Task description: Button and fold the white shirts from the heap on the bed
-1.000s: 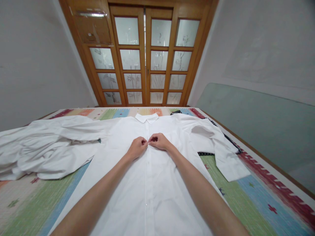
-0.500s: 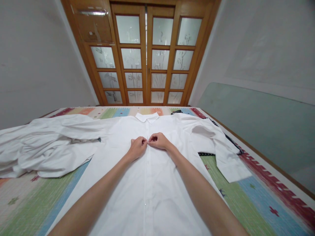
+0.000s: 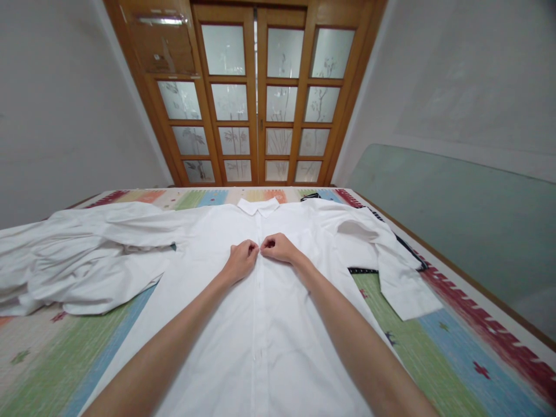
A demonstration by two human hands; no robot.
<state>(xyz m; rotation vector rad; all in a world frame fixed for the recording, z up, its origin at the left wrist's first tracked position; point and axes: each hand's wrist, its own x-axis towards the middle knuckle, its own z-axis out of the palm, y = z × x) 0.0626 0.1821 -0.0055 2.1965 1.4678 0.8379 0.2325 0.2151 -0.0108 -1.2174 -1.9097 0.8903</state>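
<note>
A white button-up shirt lies spread face up in front of me, its collar at the far end. My left hand pinches the front placket in the upper chest area. Just to its right, my right hand pinches the same placket, fingertips almost touching those of the left. Whatever small part sits between the fingers is too hidden to make out. The shirt's right-side sleeve is bent down toward me.
Bunched white cloth lies at the left, against the shirt. Beneath is a striped, colourful cover. Something black with trim shows under the right sleeve. A pale green panel stands at the right; wooden glazed doors are beyond.
Both hands keep their pinch on the placket at nearly the same spot. The view has shifted very slightly.
</note>
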